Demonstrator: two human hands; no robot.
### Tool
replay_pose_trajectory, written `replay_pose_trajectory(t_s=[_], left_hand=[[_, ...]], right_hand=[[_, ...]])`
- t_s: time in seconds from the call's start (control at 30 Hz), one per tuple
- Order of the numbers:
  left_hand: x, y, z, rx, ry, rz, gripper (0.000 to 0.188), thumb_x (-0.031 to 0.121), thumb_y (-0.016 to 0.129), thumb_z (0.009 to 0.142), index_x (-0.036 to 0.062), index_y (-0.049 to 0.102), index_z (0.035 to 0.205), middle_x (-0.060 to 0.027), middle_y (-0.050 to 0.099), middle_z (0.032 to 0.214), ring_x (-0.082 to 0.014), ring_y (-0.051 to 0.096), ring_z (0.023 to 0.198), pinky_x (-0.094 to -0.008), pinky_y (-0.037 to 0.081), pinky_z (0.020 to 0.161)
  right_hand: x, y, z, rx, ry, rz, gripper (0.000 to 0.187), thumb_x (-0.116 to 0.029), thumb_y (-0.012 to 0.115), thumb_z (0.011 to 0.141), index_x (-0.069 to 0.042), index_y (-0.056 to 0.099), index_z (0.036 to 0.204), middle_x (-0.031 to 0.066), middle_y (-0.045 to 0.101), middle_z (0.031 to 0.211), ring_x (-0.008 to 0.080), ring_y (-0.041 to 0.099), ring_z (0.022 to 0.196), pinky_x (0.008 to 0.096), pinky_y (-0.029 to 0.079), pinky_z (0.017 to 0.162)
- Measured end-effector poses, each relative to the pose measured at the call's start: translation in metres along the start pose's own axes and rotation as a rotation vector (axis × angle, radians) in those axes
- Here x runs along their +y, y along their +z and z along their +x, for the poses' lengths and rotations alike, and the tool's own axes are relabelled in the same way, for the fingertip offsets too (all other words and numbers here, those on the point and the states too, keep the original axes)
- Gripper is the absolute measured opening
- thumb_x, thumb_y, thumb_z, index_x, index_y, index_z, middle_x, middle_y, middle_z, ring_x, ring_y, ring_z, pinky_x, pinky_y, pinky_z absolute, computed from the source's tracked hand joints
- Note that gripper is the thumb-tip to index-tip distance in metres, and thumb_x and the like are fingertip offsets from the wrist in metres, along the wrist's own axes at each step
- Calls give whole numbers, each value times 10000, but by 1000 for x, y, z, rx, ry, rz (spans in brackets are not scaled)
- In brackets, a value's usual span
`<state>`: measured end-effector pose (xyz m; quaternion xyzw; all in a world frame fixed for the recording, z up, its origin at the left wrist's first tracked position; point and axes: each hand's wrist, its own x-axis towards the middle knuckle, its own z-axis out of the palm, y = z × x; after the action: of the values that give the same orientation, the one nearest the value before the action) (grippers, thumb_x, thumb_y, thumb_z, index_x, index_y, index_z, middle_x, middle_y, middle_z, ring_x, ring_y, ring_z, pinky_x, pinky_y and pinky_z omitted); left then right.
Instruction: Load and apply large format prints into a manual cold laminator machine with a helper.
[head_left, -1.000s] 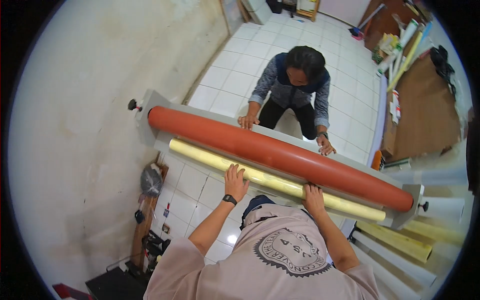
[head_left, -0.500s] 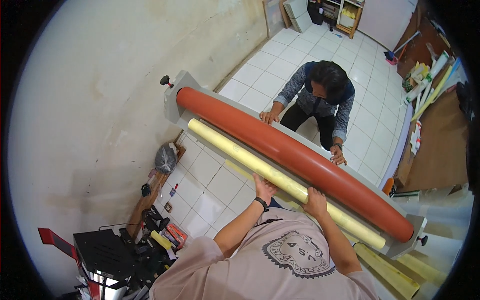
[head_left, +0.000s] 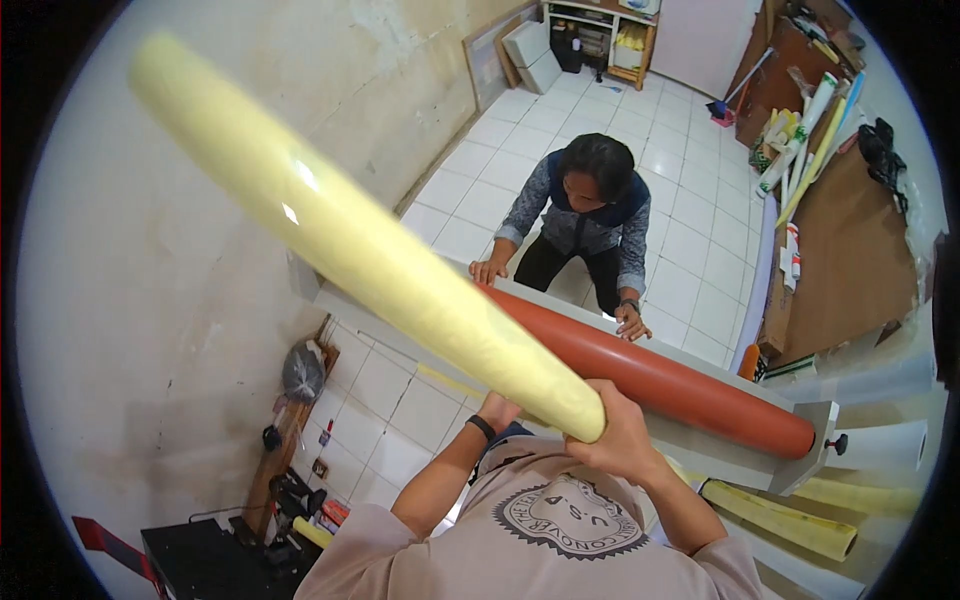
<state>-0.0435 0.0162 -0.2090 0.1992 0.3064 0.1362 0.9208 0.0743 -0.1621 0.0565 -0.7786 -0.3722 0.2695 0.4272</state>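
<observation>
A long pale-yellow roll (head_left: 370,270) slants up toward the upper left, lifted in front of a large red-brown roller (head_left: 680,390). My right hand (head_left: 615,435) is wrapped round the roll's lower right end. Against its underside, a little to the left, my left hand (head_left: 497,412) bears on the roll, its fingers mostly hidden. The roller lies in a grey frame with an end plate and black knob (head_left: 838,444) at its right end. Its left end is hidden behind the yellow roll.
A person (head_left: 590,210) crouches across the roller, both hands on the frame's far edge. More yellow rolls (head_left: 785,518) lie at lower right. A black machine (head_left: 205,560) stands at lower left. The wall (head_left: 250,100) rises on the left; long tubes (head_left: 810,130) lean at right.
The yellow roll has been lifted off its place along the roller and swung up, its far end now high at the upper left. My right hand has shifted to its near end. The view has shifted.
</observation>
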Motion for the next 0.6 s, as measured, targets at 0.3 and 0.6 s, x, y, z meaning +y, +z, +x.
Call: replay_pose_trajectory(t_s=[0.3, 0.6], left_hand=[[-27, 31, 20, -357, -450, 925, 577, 560, 489, 980, 80, 555, 1293, -62, 608, 1279, -203, 558, 1207, -327, 430, 965], [-27, 26, 4, -332, -464, 960, 584, 582, 522, 958, 96, 569, 1280, -53, 548, 1348, -173, 494, 1236, -337, 410, 966]], right_hand=[[-30, -100, -36, 539, -221, 134, 410, -121, 744, 702, 15, 613, 1066, 62, 657, 963, 135, 618, 865, 285, 501, 783], [-23, -137, -96, 1254, -415, 672, 551, -178, 618, 901, 33, 436, 1375, 143, 554, 1292, 237, 601, 1109, 401, 550, 894]])
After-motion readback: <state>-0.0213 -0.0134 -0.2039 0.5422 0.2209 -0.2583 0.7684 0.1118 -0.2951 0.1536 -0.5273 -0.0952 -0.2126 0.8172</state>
